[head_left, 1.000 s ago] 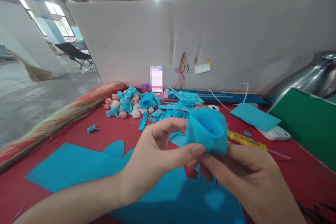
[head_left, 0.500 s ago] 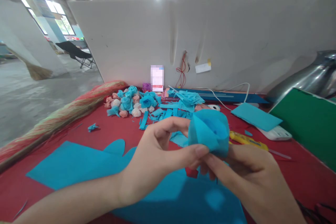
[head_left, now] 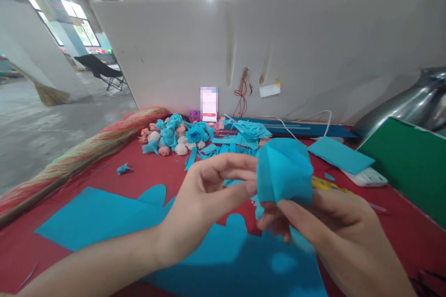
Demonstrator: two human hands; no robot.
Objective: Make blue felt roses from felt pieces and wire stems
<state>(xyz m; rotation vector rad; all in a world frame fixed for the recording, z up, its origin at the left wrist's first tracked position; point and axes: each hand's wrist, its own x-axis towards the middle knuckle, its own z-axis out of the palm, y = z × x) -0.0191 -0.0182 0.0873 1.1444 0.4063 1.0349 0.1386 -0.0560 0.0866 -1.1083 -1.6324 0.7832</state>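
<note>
A blue crepe-paper flower [head_left: 284, 171], with overlapping petals rolled into a cup, is held up in front of me. My right hand [head_left: 334, 236] pinches its base between thumb and fingers. At the flower's left side, my left hand [head_left: 212, 204] has thumb and fingers curled against the petal edge; the far fingertips are partly hidden behind the paper. Beneath both hands lie blue paper sheets [head_left: 104, 218], some with rounded edges, on the red tabletop [head_left: 94, 174].
Finished blue, pink and white paper flowers [head_left: 169, 137] are heaped at the back, beside cut blue scraps [head_left: 251, 132]. A phone [head_left: 209, 104] leans on the white partition [head_left: 174, 51]. On the right are a yellow cutter [head_left: 329, 184], a green board [head_left: 407, 167] and a metal kettle [head_left: 414, 97].
The flower has moved slightly right and up and turned, its opening now facing away from me. My left thumb has shifted from the flower's base to its left edge.
</note>
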